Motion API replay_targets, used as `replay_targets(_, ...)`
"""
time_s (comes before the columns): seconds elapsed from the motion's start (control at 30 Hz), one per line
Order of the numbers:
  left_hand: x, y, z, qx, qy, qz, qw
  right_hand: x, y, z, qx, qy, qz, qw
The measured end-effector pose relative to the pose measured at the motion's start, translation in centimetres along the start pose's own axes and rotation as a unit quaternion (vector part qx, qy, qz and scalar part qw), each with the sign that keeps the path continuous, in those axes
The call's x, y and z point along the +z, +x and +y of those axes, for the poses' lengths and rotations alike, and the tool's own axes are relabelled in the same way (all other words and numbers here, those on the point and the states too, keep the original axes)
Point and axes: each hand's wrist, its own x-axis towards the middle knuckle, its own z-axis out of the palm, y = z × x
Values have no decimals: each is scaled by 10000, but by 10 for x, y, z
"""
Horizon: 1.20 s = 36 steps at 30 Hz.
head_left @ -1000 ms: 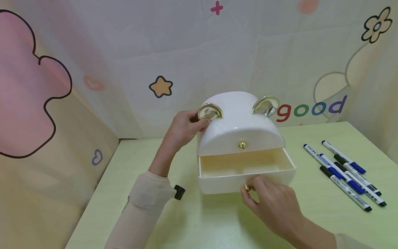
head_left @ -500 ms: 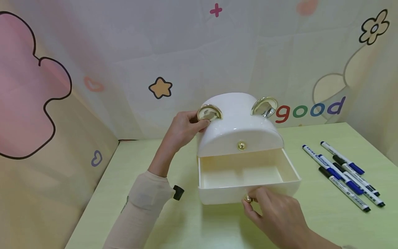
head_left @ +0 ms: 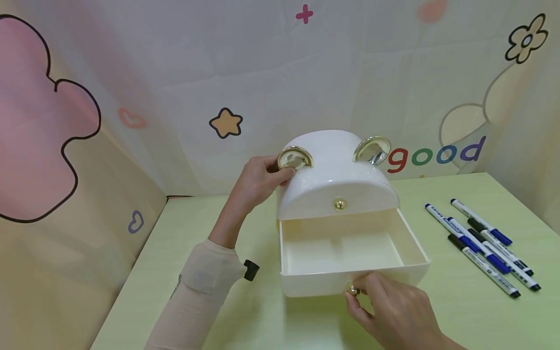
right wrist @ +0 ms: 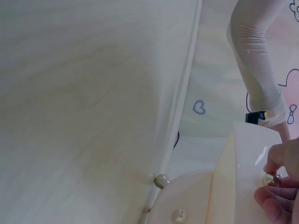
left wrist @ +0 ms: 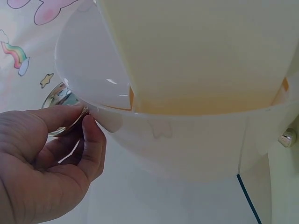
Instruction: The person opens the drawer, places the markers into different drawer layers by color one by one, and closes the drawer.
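Observation:
A white storage box [head_left: 334,167] with a domed top and two gold ear-shaped pieces stands on the table. My left hand [head_left: 258,182] pinches the left gold ear [head_left: 302,149] at its base; the left wrist view shows thumb and fingers meeting there. Below the dome, the lower drawer [head_left: 315,286] is pulled out, and its inside looks bare. My right hand [head_left: 400,311] pinches the round gold knob [head_left: 353,290] on this drawer's front between thumb and fingers. Another gold knob [head_left: 340,204] sits on the closed upper front, untouched.
Several white markers [head_left: 483,267] with blue or black caps lie in a loose pile on the table [head_left: 144,301], right of the box. A printed cloth backdrop [head_left: 262,58] rises behind the table's back edge.
My right hand has drawn the lower drawer further out toward me by its knob, showing more of its inside. My left hand has stayed at the left ear; the box body has not moved.

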Motion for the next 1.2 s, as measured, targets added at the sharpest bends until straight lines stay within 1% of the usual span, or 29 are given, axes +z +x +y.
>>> replay_targets(0.37,1,2,0,-43,-29,-9,10000,-5,-5,-6,7,-122,79,9999)
replay_targets(0.47,1,2,0,-55,-39,-18,10000,-7,-7,-8,71,-124,21,9999)
replay_targets(0.67,2,3,0,-72,-34,-28,10000,-15,-8,-16,636,18,-605,9961)
replay_targets(0.73,2,3,0,-69,-31,-31,10000,-17,-9,-18,737,68,-683,9949)
replay_targets(1.0,2,2,1,-55,40,-26,10000,-17,-12,-18,627,86,-517,9967)
replay_targets(1.1,1,1,1,-67,51,-20,10000,-17,-12,-20,632,144,-548,9964)
replay_targets(1.2,0,0,1,-49,49,20,10000,-18,-12,-21,709,189,-686,9949)
